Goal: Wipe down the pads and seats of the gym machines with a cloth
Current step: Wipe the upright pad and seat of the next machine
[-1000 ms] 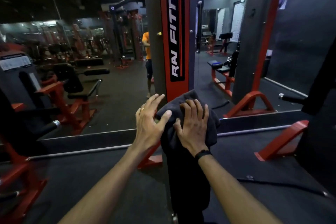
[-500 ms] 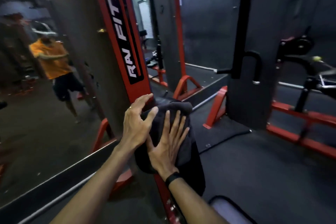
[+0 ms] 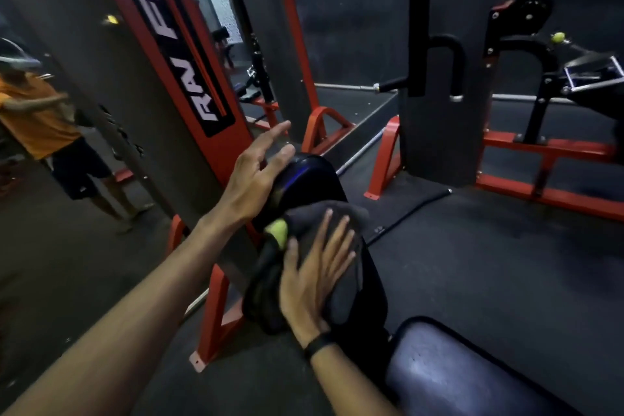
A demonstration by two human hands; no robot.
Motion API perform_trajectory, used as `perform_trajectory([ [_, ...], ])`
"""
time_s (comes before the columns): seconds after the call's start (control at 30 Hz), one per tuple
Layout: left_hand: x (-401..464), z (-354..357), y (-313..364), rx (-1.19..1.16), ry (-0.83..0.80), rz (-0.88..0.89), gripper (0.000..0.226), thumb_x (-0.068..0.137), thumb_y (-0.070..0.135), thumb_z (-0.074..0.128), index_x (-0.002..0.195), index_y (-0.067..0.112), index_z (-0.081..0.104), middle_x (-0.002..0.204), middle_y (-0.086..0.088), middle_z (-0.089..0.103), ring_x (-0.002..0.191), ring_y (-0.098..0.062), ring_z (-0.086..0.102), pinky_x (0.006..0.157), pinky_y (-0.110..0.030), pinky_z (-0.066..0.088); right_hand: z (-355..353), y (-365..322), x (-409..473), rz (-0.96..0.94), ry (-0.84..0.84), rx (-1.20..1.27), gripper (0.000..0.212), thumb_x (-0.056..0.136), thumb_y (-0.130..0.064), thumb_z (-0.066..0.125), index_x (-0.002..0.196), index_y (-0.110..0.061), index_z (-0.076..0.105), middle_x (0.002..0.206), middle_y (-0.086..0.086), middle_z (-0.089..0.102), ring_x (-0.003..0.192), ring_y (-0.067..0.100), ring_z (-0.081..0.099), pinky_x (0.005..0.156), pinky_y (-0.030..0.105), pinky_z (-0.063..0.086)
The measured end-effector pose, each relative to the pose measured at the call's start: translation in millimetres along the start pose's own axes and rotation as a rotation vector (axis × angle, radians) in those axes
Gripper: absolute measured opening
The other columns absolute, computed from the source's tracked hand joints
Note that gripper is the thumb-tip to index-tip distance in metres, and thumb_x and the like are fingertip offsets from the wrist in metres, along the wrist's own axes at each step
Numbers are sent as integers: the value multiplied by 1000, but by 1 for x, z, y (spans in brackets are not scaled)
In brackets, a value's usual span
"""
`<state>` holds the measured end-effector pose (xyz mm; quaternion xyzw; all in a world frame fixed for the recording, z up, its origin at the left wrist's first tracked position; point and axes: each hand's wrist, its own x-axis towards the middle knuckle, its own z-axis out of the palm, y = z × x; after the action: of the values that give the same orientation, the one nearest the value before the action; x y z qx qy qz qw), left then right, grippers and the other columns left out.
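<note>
Head view, reading from the left edge toward the right: showing a mirror (image 3: 50, 179) along the left side, reflecting one figure in an orange shirt at middle left; rising beside it, one red upright (image 3: 175, 54) with white lettering, slanting toward the upper left. Reaching in from the lower left, the left hand (image 3: 253, 176) lying spread, fingers apart, palm resting against the upper left side of the back pad (image 3: 310, 179), steadying rather than gripping. Lying just right of centre, the right hand (image 3: 314, 277) pressing flat and splayed on the cloth (image 3: 341, 223), pinching nothing. Draping over the middle of that one tilted black back pad, the dark grey cloth, bunching thickly at its left fold, with a small yellow-green knob (image 3: 277, 235) peeking out beside the thumb. Judging by the folds: soft, light and limp, likely sliding easily over the glossy vinyl, so best worked under a flat palm with even pressure rather than held by a corner. Looking firm and smooth, the pad itself, probably yielding only slightly. Sitting at the lower right, one bluish seat (image 3: 472, 375), padded and dull, apparently still awaiting its wipe. Standing at the upper right, a second machine (image 3: 442, 78) on red floor rails. Counting up: one cloth, one back pad, one seat, two hands.
</note>
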<state>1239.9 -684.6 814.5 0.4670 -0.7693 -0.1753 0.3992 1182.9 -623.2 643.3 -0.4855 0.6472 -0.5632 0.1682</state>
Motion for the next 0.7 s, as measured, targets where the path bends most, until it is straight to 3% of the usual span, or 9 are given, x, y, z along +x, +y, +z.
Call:
perform_trajectory([
  [0.1,12,9,2,-6,-97,-24,60,91,61,44,145,35,41,154,11,42,142,2,36,121,-31,28,-14,-25,58,-62,-48,79,78,91,-78,6,158,-38,2,169,0,4,155,20,0,123,42,-6],
  [0.17,16,15,1,93,-121,-15,63,91,64,40,147,34,43,154,11,43,142,0,37,122,-35,27,-19,4,90,-74,-25,102,81,92,-77,9,158,-32,20,167,-1,20,154,17,15,123,41,4],
  [0.23,15,21,1,295,-148,23,70,92,67,34,151,30,43,155,10,43,142,-4,37,125,-40,19,-15,57,87,-16,16,97,69,98,-60,19,155,-24,33,160,4,37,148,23,34,121,54,22],
  [0.3,13,27,3,409,-144,57,74,91,68,31,151,28,43,155,7,45,140,-3,37,125,-38,15,-13,89,44,117,46,14,63,97,-42,24,158,-27,21,158,11,39,145,30,39,113,60,32],
  [0.33,11,26,4,435,-131,72,73,91,67,31,151,27,43,154,7,45,137,1,35,123,-37,14,-8,87,17,134,47,-43,65,98,-40,24,160,-30,9,160,15,33,147,34,34,114,60,29],
  [0.4,12,27,2,476,-126,101,70,94,64,34,150,24,45,153,6,46,132,5,32,120,-34,15,-2,56,-11,102,-18,-22,69,100,-51,25,160,-29,2,164,21,18,152,38,18,120,57,11],
  [0.5,6,27,-1,573,-144,207,69,96,63,34,148,19,48,151,-3,50,140,-13,42,123,-42,16,-7,15,23,34,-43,52,77,96,-72,18,160,-30,11,168,12,10,155,30,7,123,49,-1],
  [0.63,4,27,-3,707,-163,287,68,97,63,36,147,17,49,149,-6,53,140,-21,46,123,-51,19,-7,85,65,79,13,66,70,96,-68,24,155,-31,31,162,0,34,149,23,31,119,60,18],
  [0.7,4,28,-3,731,-147,316,68,98,62,38,146,16,51,147,-6,54,139,-21,47,122,-52,20,-7,120,37,204,-1,8,66,94,-60,29,156,-38,21,161,1,34,147,26,33,111,69,24],
])
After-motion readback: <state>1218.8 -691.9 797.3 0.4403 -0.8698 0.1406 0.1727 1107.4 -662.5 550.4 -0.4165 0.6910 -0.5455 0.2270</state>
